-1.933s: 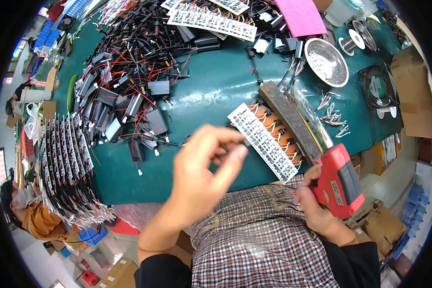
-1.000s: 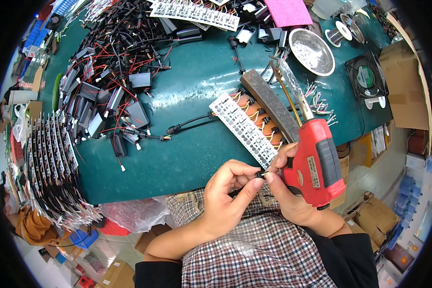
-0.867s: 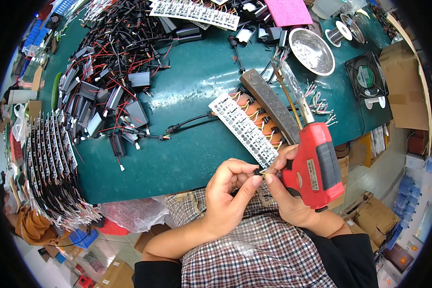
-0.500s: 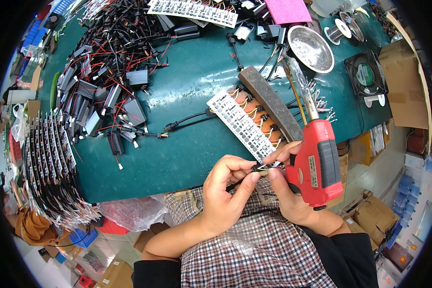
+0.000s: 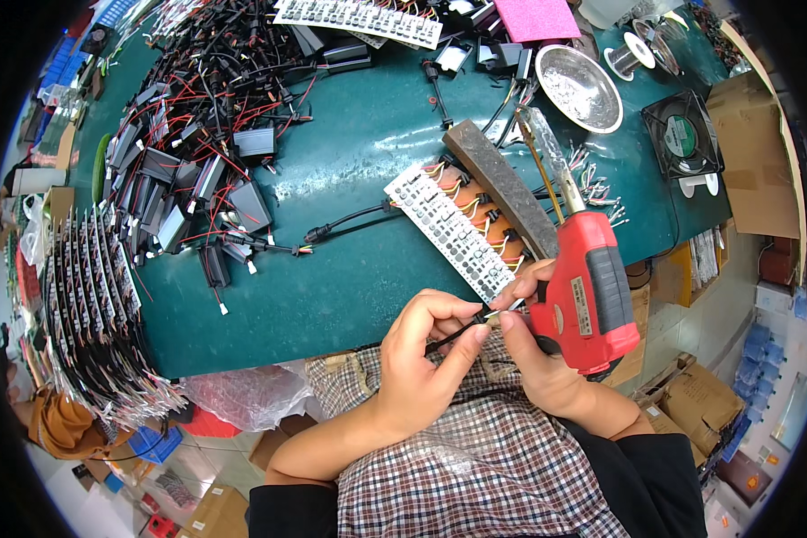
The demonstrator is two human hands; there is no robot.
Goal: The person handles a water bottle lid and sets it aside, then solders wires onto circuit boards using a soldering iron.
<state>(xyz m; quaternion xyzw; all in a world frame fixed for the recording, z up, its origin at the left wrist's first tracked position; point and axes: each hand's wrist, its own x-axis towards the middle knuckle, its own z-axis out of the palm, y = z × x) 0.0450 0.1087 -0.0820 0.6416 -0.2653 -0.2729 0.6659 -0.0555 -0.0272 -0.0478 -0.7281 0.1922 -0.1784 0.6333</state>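
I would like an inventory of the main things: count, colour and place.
soldering gun: one, red-black, right
held cable: one, black, lower centre
board strips: several, white, centre and top
bar: one, brown, beside centre strip
modules: many, grey, upper left
bowl: one, silver, upper right
sheet: one, pink, top
fan: one, black, right
table: one, green, centre
apron: one, brown-white, bottom
left hand: one, bare, holding cable
right hand: one, bare, holding gun
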